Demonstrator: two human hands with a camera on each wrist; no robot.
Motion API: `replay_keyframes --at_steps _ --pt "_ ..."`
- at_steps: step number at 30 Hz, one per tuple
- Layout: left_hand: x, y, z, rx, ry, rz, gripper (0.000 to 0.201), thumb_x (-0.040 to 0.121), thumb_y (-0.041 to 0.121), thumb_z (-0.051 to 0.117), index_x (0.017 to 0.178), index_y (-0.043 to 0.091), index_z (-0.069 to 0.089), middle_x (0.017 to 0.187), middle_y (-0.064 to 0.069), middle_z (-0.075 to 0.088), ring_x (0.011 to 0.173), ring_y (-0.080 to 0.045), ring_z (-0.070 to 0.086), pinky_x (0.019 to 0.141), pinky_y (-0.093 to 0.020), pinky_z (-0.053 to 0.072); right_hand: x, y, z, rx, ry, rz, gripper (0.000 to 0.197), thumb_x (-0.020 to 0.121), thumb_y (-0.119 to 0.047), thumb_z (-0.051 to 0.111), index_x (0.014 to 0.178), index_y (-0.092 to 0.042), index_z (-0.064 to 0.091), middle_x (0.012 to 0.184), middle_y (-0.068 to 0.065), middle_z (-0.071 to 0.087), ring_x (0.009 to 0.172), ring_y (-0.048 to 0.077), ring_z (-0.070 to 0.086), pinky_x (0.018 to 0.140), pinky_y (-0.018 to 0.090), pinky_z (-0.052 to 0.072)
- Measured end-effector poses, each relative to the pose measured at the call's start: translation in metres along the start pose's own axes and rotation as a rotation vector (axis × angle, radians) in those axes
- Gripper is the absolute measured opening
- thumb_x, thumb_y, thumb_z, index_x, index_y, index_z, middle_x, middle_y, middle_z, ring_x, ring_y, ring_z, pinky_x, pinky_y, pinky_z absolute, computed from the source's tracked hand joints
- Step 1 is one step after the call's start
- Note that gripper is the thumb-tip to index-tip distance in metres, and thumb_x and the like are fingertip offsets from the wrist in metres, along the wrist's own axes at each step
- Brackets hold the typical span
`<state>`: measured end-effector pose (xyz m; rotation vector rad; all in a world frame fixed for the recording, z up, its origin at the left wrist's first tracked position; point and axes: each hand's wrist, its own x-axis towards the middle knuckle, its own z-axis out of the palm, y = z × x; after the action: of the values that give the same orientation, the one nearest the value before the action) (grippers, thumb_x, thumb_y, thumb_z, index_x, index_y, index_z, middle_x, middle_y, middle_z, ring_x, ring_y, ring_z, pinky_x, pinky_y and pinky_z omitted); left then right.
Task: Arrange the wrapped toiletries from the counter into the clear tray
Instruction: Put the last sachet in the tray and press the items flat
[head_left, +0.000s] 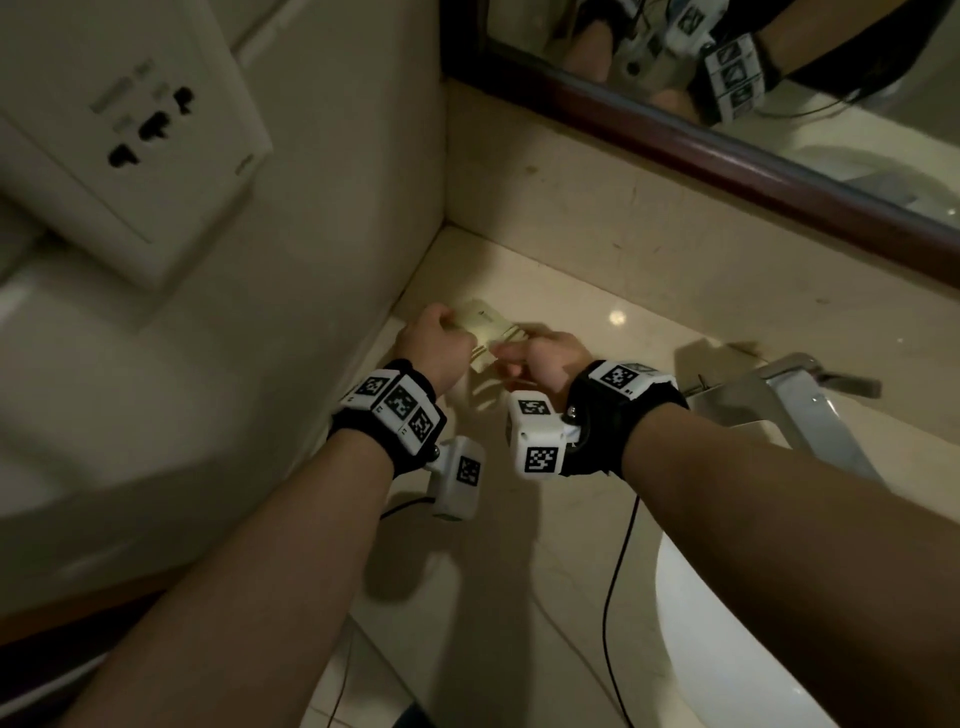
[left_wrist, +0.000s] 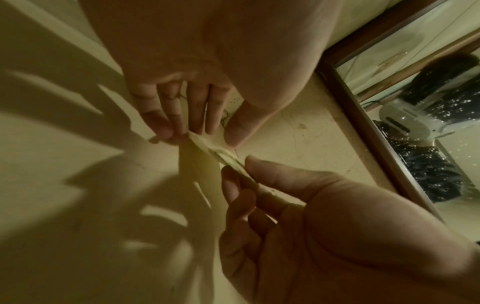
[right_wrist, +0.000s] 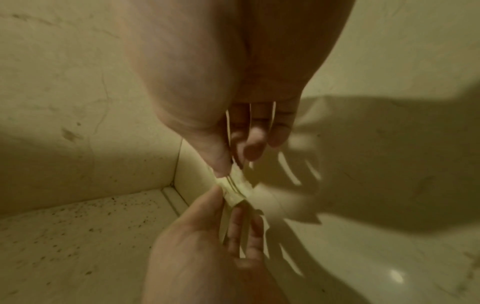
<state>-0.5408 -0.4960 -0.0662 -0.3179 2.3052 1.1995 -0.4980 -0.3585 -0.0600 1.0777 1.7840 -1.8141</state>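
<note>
Between the two sets of fingertips hangs a small stack of flat, pale yellowish wrapped toiletry packets (head_left: 491, 330), lifted off the surface and held edge-on in the wrist views. The left hand (head_left: 437, 347) pinches one end of it with thumb against curled fingers (left_wrist: 166, 125), and the right hand (head_left: 545, 358) pinches the other end the same way, its thumb on one face and fingers (right_wrist: 255, 142) tucked under; neither hand is slack. Just beneath the fingers lies the glossy beige stone counter (head_left: 597, 519), near its back corner where the two cream walls meet. Farther out to the right stand the chrome tap (head_left: 800, 400) and the rim of the white basin (head_left: 696, 613); above them runs the dark wooden mirror frame (head_left: 727, 156), and to the left a white wall socket plate (head_left: 119, 135). No clear tray shows in any view, so nothing can be counted as placed. I judge the task to be at an early or middle stage: packets gathered and squared in hand, the carrying and laying into the tray yet to be done, and whether more packets wait elsewhere cannot be told.
</note>
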Motion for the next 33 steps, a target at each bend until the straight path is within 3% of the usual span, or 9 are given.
replay_keyframes --at_steps 4,7,9,13,16,19,22,28,33 --pt "-0.009 -0.004 0.0 -0.145 0.011 -0.021 0.039 0.078 0.029 0.068 0.117 0.026 0.062 0.119 0.002 0.065 0.103 -0.02 0.062 0.094 -0.04 0.051 -0.006 0.004 0.004 0.032 0.016 -0.009 0.003 0.081 -0.008 0.074 0.081 -0.009 0.071 0.072 0.007 0.07 0.044 0.015 0.053 0.057 0.031 0.049" --pt "-0.018 -0.005 0.0 -0.233 0.028 -0.038 0.032 0.075 0.034 0.068 0.106 0.029 0.063 0.11 -0.003 0.07 0.092 -0.023 0.064 0.089 -0.044 0.053 -0.01 0.006 -0.004 0.118 0.083 0.022 0.017 0.086 0.002 0.066 0.081 -0.014 0.07 0.066 0.002 0.068 0.039 0.013 0.049 0.048 0.026 0.046" --pt "-0.024 -0.002 0.0 -0.292 0.061 -0.028 0.032 0.073 0.038 0.068 0.104 0.029 0.062 0.107 -0.005 0.071 0.092 -0.03 0.066 0.083 -0.044 0.054 -0.016 0.004 -0.013 0.138 0.106 0.008 0.026 0.086 0.006 0.062 0.089 -0.017 0.075 0.073 0.001 0.073 0.042 0.012 0.051 0.048 0.025 0.047" --pt "-0.049 0.014 0.006 -0.398 0.079 0.009 0.031 0.086 0.045 0.065 0.101 0.018 0.063 0.099 -0.006 0.069 0.073 -0.019 0.06 0.054 -0.028 0.048 -0.042 0.004 -0.038 0.031 0.094 -0.065 0.028 0.084 0.002 0.064 0.081 -0.02 0.079 0.078 -0.002 0.074 0.06 0.011 0.056 0.05 0.02 0.045" --pt "-0.076 0.028 0.017 -0.456 0.005 -0.031 0.04 0.088 0.053 0.06 0.095 0.014 0.065 0.084 -0.005 0.068 0.066 -0.019 0.062 0.053 -0.027 0.049 -0.064 0.013 -0.067 0.01 0.002 -0.2 0.032 0.085 0.012 0.058 0.083 -0.015 0.074 0.078 -0.003 0.071 0.068 0.011 0.059 0.052 0.016 0.05" --pt "-0.105 0.038 0.035 -0.473 -0.106 -0.018 0.029 0.089 0.034 0.066 0.097 0.007 0.069 0.076 -0.008 0.071 0.058 -0.019 0.065 0.05 -0.024 0.049 -0.09 0.021 -0.095 0.042 -0.008 -0.259 0.031 0.086 0.016 0.055 0.086 -0.012 0.068 0.084 -0.002 0.07 0.069 0.008 0.062 0.062 0.016 0.052" --pt "-0.14 0.045 0.059 -0.484 -0.171 0.044 0.018 0.089 0.012 0.066 0.104 0.004 0.067 0.086 -0.01 0.074 0.063 -0.02 0.07 0.055 -0.027 0.054 -0.12 0.034 -0.129 0.021 0.044 -0.282 0.03 0.082 0.014 0.06 0.087 -0.013 0.071 0.076 -0.004 0.073 0.065 0.01 0.062 0.056 0.015 0.051" --pt "-0.219 0.06 0.112 -0.47 -0.206 0.134 0.018 0.084 0.002 0.07 0.098 0.01 0.062 0.097 -0.008 0.074 0.066 -0.02 0.074 0.057 -0.024 0.054 -0.193 0.063 -0.196 0.437 0.1 -0.199 0.025 0.078 0.017 0.046 0.085 0.0 0.063 0.109 0.014 0.066 0.07 0.021 0.068 0.046 0.02 0.053" --pt "-0.292 0.074 0.17 -0.402 -0.255 0.221 0.018 0.081 0.0 0.073 0.09 0.01 0.061 0.092 -0.008 0.074 0.06 -0.02 0.074 0.052 -0.024 0.05 -0.25 0.109 -0.264 0.442 0.227 -0.228 0.022 0.088 0.002 0.062 0.11 -0.003 0.064 0.097 0.01 0.065 0.077 0.019 0.066 0.061 0.024 0.06"
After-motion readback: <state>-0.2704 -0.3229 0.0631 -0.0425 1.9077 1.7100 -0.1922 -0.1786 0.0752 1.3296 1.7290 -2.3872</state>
